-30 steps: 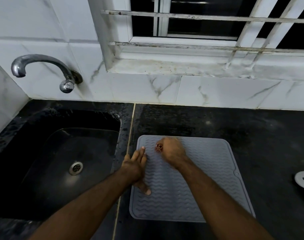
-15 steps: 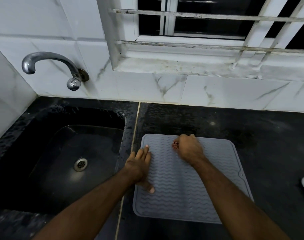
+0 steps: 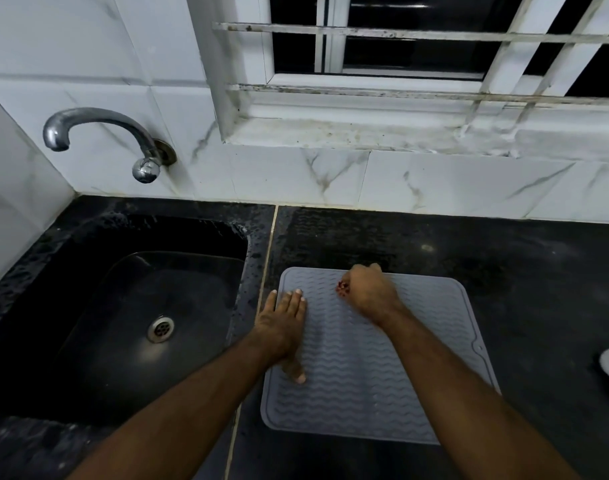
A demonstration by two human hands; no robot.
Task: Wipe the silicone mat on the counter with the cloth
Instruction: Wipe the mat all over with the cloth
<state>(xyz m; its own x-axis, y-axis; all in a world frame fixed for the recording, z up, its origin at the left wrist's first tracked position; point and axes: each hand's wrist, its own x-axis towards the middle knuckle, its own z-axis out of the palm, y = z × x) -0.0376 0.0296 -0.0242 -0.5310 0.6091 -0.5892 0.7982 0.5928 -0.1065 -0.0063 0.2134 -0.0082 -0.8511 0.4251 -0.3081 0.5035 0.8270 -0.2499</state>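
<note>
Dim, wide-angle warp, perhaps overhead-lit

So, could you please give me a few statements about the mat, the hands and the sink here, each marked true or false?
1. The left hand lies flat on the grey mat. True.
2. The right hand is spread open. False: it is curled round a small reddish cloth.
3. The mat lies inside the sink. False: it lies on the counter beside it.
4. The tap is mounted on the wall. True.
</note>
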